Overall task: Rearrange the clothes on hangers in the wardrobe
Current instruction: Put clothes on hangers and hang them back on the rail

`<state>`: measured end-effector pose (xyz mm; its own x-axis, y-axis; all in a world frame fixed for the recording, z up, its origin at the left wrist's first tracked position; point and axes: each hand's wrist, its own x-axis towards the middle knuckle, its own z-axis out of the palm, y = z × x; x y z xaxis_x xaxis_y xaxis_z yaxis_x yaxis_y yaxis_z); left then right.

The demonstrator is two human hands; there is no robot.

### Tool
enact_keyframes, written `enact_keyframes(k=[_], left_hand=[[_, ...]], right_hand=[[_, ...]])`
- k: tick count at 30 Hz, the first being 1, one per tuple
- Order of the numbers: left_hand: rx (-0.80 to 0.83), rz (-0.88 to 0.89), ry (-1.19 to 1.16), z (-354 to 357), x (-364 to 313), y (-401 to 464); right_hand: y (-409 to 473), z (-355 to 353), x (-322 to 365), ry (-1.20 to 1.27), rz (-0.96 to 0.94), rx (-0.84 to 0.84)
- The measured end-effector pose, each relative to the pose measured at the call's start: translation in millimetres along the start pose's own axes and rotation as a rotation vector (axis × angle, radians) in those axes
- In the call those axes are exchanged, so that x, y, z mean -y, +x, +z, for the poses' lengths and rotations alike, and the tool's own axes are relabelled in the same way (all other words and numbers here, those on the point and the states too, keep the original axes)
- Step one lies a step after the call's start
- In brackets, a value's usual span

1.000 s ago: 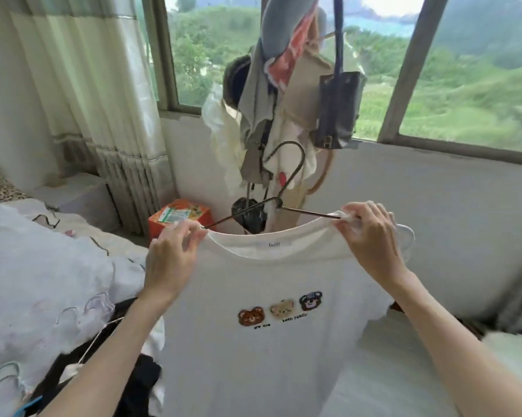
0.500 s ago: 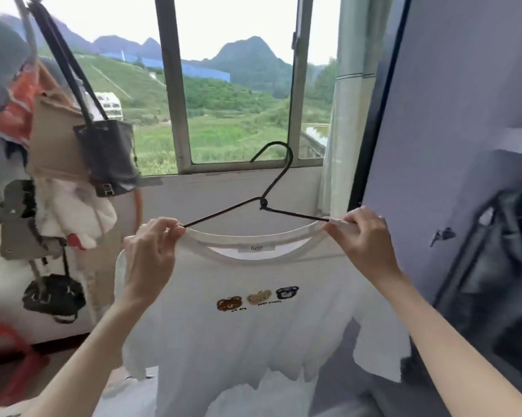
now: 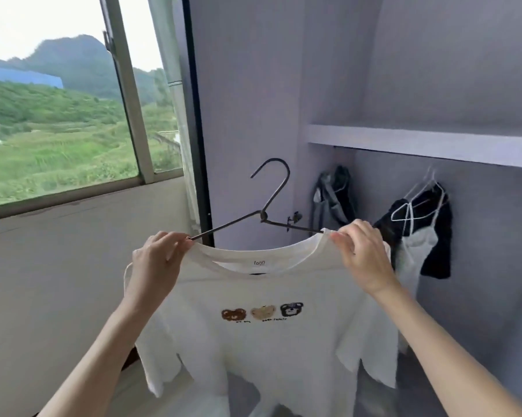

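Two hands: both raised in front of the open wardrobe, one at each shoulder of the garment.
Left hand: fingers curled over the left shoulder seam, pinching cloth and wire together.
Right hand: same kind of grip at the right shoulder, fingertips pinching the neckline edge onto the wire.
Task's thing: white short-sleeved T-shirt with three small bear heads printed on the chest, hung on a thin dark metal wire hanger; it hangs free below both hands, touching nothing else that I can see.
Long axis: the hanger's bar runs hand to hand, roughly level, dipping slightly at the left end; its hook stands between and above the hands, opening to the left.
Key relation: the hanging space under the pale lilac wardrobe shelf lies up and to the right of the hook; the right hand is the nearer one.
Rail: I cannot make it out under the shelf.
Already hanging: a grey garment near the left wall, a black garment with a white strappy top on white hangers just right of the right hand.
Judgement: hook must rise and travel right to reach the rail.
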<state>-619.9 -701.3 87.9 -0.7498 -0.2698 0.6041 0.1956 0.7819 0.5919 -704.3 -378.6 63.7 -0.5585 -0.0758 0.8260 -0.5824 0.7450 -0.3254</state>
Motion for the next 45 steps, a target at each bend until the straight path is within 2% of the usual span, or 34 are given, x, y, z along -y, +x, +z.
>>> enact_keyframes(k=[6,10,13,17,22,25,28,30,35,40,45], left_hand=[[0.079,0.017,-0.113,42,-25,11],[0.244,0.012,-0.258,63,-25,14],[0.364,-0.019,-0.266,87,-20,14],[0.488,-0.015,-0.264,122,-28,2],[0.79,0.216,-0.201,156,-33,-35],[0.879,0.283,-0.2,165,-37,-52],[0.897,0.349,-0.195,171,-44,-58],[0.889,0.387,-0.197,175,-51,-57],[0.844,0.475,-0.205,195,-80,-45],[0.762,0.595,-0.231,224,-123,-34],[0.618,0.74,-0.204,273,-176,-5]], right_hand=[[-30,-43,-5,-0.176,0.078,-0.08],[-47,-77,-8,-0.298,0.153,-0.111],[-67,-99,-7,-0.407,0.215,-0.088],[-97,-119,-3,-0.589,0.45,0.077],[-128,-144,12,-0.831,0.67,0.176],[-143,-155,11,-0.966,0.921,0.225],[-162,-162,-2,-0.826,1.258,0.163],[-173,-163,-12,-0.705,1.375,0.107],[-170,-159,-33,-0.484,1.441,-0.022],[-155,-152,-70,-0.214,1.445,-0.313],[-131,-145,-134,-0.212,1.402,-0.327]])
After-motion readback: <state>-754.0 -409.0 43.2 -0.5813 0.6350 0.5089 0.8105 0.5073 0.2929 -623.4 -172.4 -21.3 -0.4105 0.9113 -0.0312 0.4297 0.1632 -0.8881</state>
